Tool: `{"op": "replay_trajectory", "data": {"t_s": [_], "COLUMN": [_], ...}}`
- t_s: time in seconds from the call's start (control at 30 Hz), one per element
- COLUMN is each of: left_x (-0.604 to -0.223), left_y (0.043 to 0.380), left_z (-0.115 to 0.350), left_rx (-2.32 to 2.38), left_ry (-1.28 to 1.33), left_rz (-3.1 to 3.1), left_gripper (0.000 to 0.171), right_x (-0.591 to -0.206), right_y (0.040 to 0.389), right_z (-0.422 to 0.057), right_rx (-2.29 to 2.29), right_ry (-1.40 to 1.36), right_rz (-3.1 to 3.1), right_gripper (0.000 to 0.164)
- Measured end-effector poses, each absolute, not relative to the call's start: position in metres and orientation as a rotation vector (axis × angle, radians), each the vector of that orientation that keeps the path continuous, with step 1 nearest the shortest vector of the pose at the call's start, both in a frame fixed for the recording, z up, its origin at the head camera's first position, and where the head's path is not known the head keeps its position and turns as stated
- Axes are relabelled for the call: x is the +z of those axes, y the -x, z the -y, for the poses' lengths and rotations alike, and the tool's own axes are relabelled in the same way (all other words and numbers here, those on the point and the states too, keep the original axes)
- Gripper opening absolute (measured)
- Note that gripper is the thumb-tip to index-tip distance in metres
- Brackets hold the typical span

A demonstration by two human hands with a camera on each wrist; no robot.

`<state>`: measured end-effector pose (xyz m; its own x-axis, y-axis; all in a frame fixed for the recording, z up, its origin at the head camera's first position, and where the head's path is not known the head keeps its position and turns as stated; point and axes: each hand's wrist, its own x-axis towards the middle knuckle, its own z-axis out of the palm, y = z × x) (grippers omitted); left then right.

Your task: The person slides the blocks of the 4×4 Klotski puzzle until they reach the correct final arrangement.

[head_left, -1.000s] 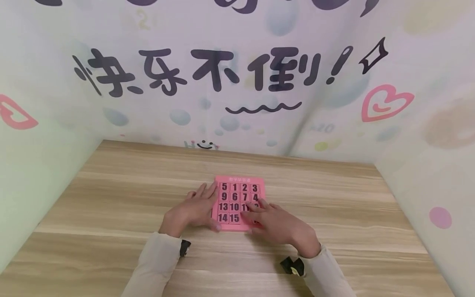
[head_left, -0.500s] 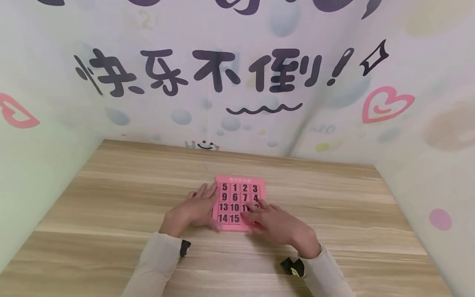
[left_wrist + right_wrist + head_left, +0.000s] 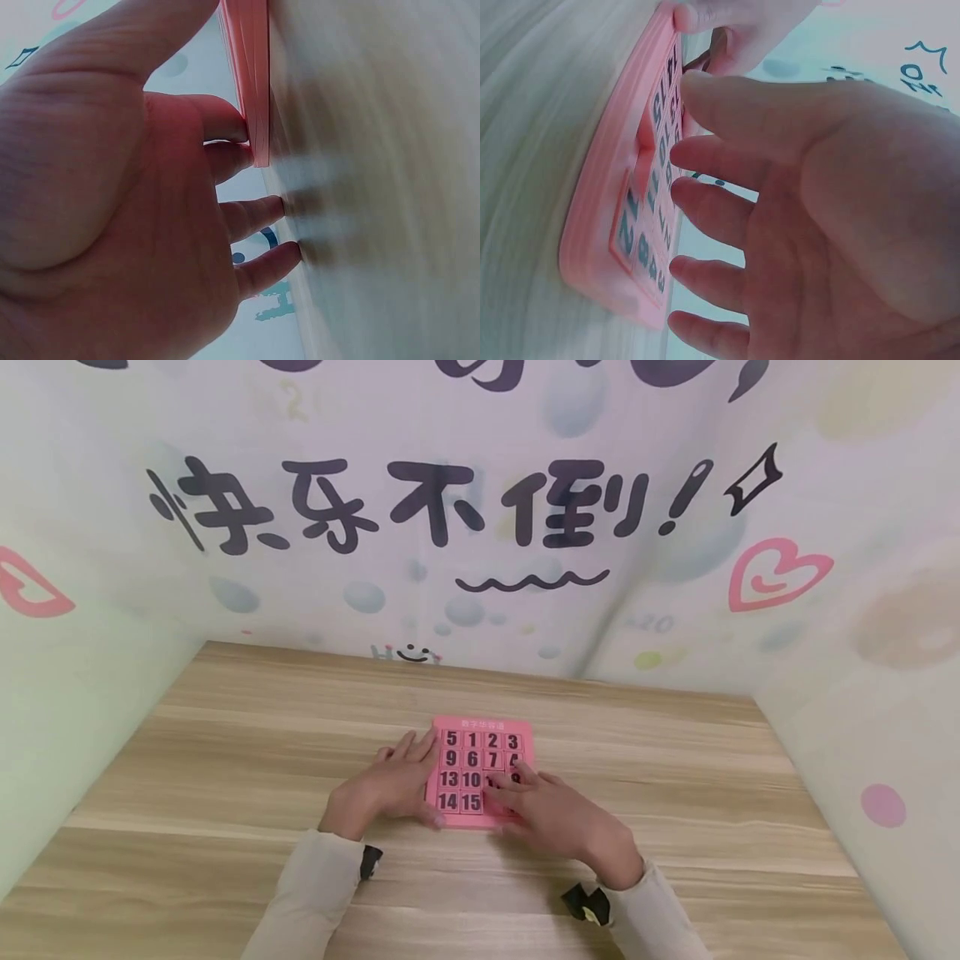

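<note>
A pink sliding number puzzle (image 3: 468,821) lies flat on the wooden table, its numbered tiles facing up. My left hand (image 3: 386,789) holds the left side, thumb at the near corner and fingers along the edge. In the left wrist view two fingers touch the puzzle's side wall (image 3: 255,90), while the other two rest on the tabletop. Over the right part hovers my right hand (image 3: 562,822), fingers spread, covering tile 11 and some right-column tiles. The right wrist view shows a gap (image 3: 643,161) between tiles 15 and 12; whether the fingertips touch any tile is unclear.
The wooden table (image 3: 270,727) extends around the puzzle on every side. A printed cloth wall (image 3: 420,610) with large dark characters stands at its back, and pale walls flank it. Black bands (image 3: 587,903) sit near both sleeve cuffs.
My right hand's fingers have shifted slightly, now covering more of tiles 11 and 4 and exposing tile 8. My left hand stays in place on the puzzle. The head view has moved a little.
</note>
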<state>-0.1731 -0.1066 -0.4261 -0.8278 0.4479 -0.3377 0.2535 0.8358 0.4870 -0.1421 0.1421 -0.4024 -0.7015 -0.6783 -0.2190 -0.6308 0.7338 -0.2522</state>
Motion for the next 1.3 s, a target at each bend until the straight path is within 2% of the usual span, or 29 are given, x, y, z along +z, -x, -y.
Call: {"op": "replay_trajectory", "data": {"t_s": [0.27,1.3], "left_x": [-0.425,-0.425], "left_y": [0.174,0.173], "left_z": [0.107,0.106], "left_rx": [0.579,0.609], "left_ry": [-0.532,-0.522], "left_rz": [-2.580,-2.568], "left_gripper": [0.114,0.114], "right_x": [-0.399,-0.406], "right_y": [0.134,0.129], "right_z": [-0.132,-0.124], "right_rx": [-0.148,-0.070], "right_ry": [1.047,1.062], "right_rz": [-2.637,-2.593], "right_gripper": [0.052,0.050]}}
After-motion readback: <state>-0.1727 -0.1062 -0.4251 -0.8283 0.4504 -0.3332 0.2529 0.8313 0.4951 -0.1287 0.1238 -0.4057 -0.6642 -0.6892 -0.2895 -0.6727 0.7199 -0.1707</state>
